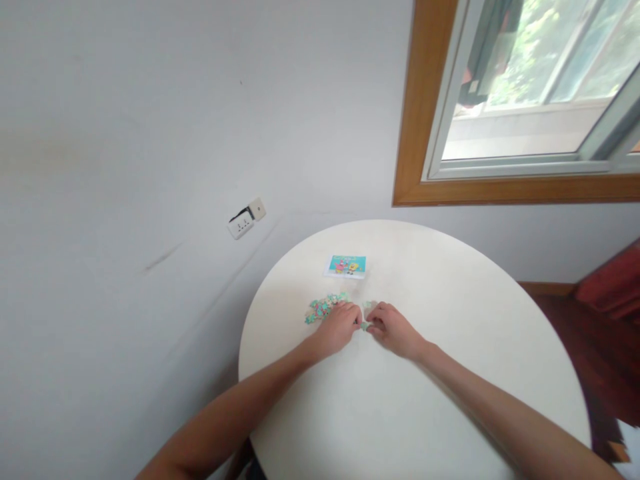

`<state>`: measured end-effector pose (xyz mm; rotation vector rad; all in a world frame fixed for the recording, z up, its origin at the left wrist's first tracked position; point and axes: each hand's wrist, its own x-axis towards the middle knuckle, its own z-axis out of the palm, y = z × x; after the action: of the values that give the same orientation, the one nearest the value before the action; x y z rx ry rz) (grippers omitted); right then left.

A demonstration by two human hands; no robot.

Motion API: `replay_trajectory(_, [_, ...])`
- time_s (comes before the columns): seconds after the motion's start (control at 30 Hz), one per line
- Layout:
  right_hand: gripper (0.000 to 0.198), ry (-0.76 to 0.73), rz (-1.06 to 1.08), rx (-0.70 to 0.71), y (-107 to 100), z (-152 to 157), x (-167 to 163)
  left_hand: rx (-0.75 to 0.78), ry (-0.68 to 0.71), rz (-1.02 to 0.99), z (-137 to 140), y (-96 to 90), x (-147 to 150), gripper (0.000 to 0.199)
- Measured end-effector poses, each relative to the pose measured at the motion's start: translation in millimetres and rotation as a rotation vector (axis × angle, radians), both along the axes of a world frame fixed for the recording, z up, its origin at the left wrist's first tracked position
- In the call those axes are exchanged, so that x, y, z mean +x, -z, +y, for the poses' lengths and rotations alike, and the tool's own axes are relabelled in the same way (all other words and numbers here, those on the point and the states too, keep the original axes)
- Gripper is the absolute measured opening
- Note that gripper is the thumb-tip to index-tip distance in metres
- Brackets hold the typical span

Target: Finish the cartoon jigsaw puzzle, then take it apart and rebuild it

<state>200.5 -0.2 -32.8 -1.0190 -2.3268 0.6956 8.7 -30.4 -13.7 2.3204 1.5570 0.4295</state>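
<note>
White table (pixel 475 300) spreads wide beyond right hand (pixel 395 331), edge well apart; puzzle pile (pixel 324 307) beside left hand (pixel 342 327). Green piece (pixel 364 327) between hands, left of table centre; long axis too small to tell. Both hands curled, fingertips at piece; cannot tell whether pinching.

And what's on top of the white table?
A picture card and a pile of small pieces lie on it; a green piece shows between the left hand and right hand. Anything directly beneath the hands is covered.
</note>
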Motion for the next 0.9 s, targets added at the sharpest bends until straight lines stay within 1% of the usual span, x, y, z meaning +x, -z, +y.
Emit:
replay_trajectory(0.07, [0.012,0.013,0.024,-0.022,-1,-2,-3,-0.013,-0.019,-0.061,1,1.2,0,0.011])
replay_trajectory(0.13, [0.016,0.037,0.056,-0.075,0,-3,-7,-0.013,-0.058,-0.13,1,0.6,-1,0.009])
replay_trajectory(0.2, [0.016,0.069,0.09,-0.118,0,-3,-11,-0.015,-0.101,-0.203,1,-2.3,-4,0.007])
replay_trajectory(0.23, [0.016,0.086,0.103,-0.112,0,-3,-14,-0.021,-0.122,-0.238,1,-4.5,-5,0.008])
replay_trajectory(0.27, [0.015,0.101,0.108,-0.081,-2,-4,-16,-0.028,-0.142,-0.27,1,-7.0,-7,0.007])
replay_trajectory(0.33, [0.013,0.129,0.087,0.027,-6,-6,-23,-0.038,-0.183,-0.318,0,-11.9,-10,0.006])
replay_trajectory(0.43, [0.014,0.176,-0.025,0.148,-15,-9,-37,-0.017,-0.247,-0.358,1,-15.1,-15,0.007])
replay_trajectory(0.53, [0.012,0.215,-0.156,0.215,-22,-7,-55,0.001,-0.305,-0.394,7,-11.4,-23,0.013])
replay_trajectory(0.6, [0.011,0.206,-0.215,0.273,-24,-2,-66,-0.003,-0.324,-0.42,13,-7.4,-31,0.019])
replay_trajectory(0.67, [0.012,0.199,-0.229,0.281,-25,5,-74,0.011,-0.333,-0.43,19,-4.3,-43,0.023])
replay_trajectory(0.73, [0.016,0.187,-0.214,0.243,-24,13,-75,0.049,-0.348,-0.415,25,-2.8,-56,0.031])
replay_trajectory(0.77, [0.019,0.175,-0.205,0.226,-23,17,-74,0.071,-0.351,-0.395,26,-2.2,-63,0.03])
replay_trajectory(0.83, [0.025,0.161,-0.195,0.213,-16,22,-67,0.113,-0.334,-0.342,26,0.0,-74,0.022])
replay_trajectory(0.9, [0.029,0.224,-0.177,0.211,-5,23,-61,0.151,-0.314,-0.296,21,5.1,-81,0.022])
